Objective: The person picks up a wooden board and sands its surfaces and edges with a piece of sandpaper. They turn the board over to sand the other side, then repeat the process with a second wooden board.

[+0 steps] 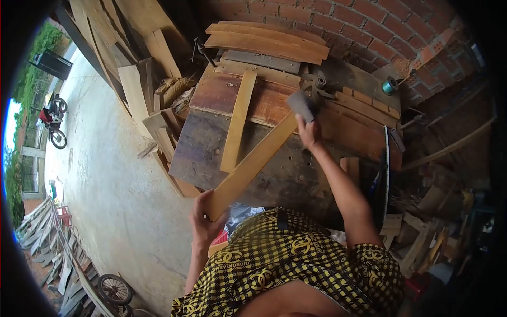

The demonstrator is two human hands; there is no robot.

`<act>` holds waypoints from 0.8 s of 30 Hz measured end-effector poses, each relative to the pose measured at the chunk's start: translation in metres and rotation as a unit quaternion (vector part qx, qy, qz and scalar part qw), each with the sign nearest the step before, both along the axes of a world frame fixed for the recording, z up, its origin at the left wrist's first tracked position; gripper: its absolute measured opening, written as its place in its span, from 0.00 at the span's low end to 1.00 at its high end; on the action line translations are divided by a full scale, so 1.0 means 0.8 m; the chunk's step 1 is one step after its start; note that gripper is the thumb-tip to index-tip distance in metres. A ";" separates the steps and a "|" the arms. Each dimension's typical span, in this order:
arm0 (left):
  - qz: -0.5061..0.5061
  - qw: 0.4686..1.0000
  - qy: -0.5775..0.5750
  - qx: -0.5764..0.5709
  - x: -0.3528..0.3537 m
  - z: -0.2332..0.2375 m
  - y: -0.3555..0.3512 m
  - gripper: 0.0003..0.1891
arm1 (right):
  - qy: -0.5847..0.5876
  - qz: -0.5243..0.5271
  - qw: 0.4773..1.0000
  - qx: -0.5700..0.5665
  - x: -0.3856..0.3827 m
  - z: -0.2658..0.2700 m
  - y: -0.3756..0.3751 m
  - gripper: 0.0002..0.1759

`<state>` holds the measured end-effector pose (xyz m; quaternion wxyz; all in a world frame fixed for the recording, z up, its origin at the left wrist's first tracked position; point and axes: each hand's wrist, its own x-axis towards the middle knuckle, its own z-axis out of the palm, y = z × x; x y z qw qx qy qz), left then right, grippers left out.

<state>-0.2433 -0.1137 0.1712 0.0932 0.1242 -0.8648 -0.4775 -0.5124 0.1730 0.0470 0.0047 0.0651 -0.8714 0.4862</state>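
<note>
**Plank held at one end, block at its far tip**

The wooden plank [248,166] runs aslant from the body out over the counter [274,182]; its near end is lifted in the left hand [203,217], and its far end seems to rest on the worn top. The likeliest trouble, as I judge it, is the plank skating or pivoting if the push at the far end outruns the hold at the near one. The grey sanding block [302,104] sits right at the plank's tip, so it could slip off the edge. A toothed blade [386,169] stands close beside the right forearm. The left grip is wrapped round the plank's end, close to the belly. The right hand [308,131] has its grip closed on the block, with the arm stretched nearly straight. A shorter board [237,124] lies flat beside the plank.
</note>
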 end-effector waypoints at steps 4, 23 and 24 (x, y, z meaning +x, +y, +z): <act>-0.003 0.999 0.031 -0.011 -0.009 0.001 -0.005 0.29 | 0.213 0.047 0.976 -0.028 0.047 0.024 -0.045 0.15; -0.017 0.998 -0.002 -0.068 0.038 -0.031 -0.001 0.35 | 0.126 -0.064 0.986 0.092 -0.035 -0.003 0.036 0.25; -0.036 0.996 -0.017 -0.075 0.039 -0.029 -0.003 0.34 | 0.048 -0.057 0.995 0.065 -0.035 0.010 0.036 0.24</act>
